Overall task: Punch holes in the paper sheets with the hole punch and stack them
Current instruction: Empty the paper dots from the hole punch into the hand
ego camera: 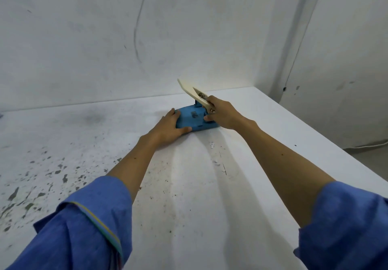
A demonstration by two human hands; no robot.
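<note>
A hole punch with a blue base [194, 120] and a cream lever [192, 91] stands near the far edge of the white table [199, 185], close to the wall. Its lever is raised and slants up toward the wall. My left hand [171, 126] grips the left side of the blue base, thumb along its front edge. My right hand [222, 113] holds the right side of the punch at the lever's hinge end. No paper sheet is visible in the punch or on the table.
A few small white paper bits [212, 145] lie on the table in front of the punch. The left part of the tabletop has chipped, dark-speckled paint [42, 175]. The table's right edge [327, 141] drops to the floor. A white wall [126, 38] stands right behind.
</note>
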